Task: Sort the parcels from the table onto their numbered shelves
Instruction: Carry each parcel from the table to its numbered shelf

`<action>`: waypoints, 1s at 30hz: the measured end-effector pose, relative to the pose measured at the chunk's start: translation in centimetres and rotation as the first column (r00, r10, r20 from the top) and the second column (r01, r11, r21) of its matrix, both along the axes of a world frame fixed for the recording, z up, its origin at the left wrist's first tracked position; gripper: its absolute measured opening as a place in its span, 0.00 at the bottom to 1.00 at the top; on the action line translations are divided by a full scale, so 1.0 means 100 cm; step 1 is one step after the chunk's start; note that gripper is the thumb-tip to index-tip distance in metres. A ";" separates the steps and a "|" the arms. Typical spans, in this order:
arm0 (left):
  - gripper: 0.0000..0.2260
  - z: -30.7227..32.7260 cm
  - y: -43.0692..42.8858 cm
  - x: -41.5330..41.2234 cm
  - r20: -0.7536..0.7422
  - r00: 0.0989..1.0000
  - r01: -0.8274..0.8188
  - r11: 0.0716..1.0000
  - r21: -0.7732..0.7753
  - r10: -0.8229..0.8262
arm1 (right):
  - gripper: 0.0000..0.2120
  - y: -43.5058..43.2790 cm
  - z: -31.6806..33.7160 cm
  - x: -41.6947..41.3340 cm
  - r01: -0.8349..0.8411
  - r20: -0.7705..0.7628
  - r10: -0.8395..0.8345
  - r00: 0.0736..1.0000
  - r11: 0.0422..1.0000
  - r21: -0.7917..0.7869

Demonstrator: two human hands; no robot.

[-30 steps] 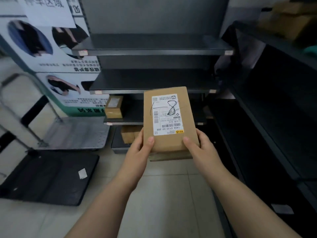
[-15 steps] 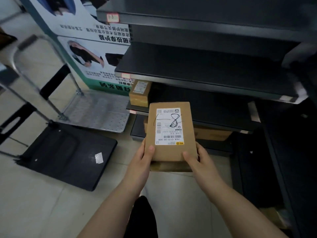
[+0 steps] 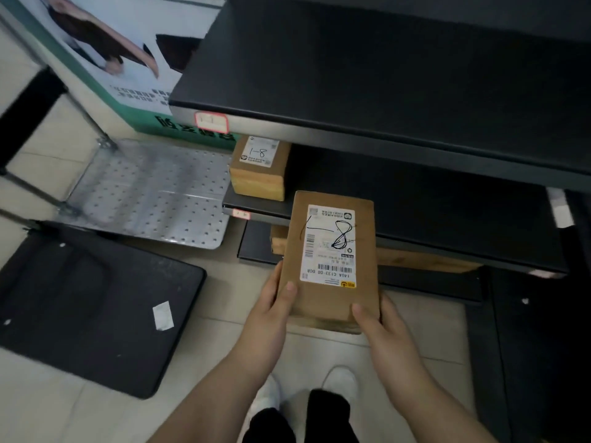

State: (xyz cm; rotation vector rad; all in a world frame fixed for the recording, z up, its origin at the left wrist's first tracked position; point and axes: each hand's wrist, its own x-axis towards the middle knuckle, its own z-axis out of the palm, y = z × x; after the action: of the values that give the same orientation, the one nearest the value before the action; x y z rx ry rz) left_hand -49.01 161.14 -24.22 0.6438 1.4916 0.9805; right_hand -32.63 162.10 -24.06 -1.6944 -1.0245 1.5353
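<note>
Brown cardboard, label up: the parcel [image 3: 329, 298] is held in the air, the left hand [image 3: 268, 314] and the right hand [image 3: 387, 337] gripping its near corners. Each thumb [image 3: 289, 290] lies flat on the top face. The other fingers [image 3: 277, 276] curl round the sides and underneath, mostly hidden, so the fingers are closed on the box. Held this way the white label [image 3: 329, 244] is left uncovered and readable; its handwritten mark reads 1-8. Beyond the fingers and to their left, a second parcel [image 3: 260, 167] with the same 1-8 mark sits at the end of the lower shelf [image 3: 431, 199], whose small edge tag [image 3: 240, 214] is too blurred to read. I judge that shelf to be the destination, with the box pointed long-end first so it can slide in beside its match. More boxes [image 3: 425, 262] lie lower down, just past the fingers. A folded trolley [image 3: 96, 302] lies on the floor [image 3: 208, 353] well to their left.
</note>
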 end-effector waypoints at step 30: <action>0.26 -0.138 0.171 -0.011 -0.638 0.725 0.347 0.938 0.013 -0.260 | 0.30 0.170 -0.128 -0.009 -0.453 0.583 0.340 0.738 0.890 0.055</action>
State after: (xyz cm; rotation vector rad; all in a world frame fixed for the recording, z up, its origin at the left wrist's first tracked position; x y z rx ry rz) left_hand -50.13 178.26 -38.04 1.3752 1.8225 0.6230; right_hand -33.54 179.15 -36.85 -1.9122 -1.8906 1.1181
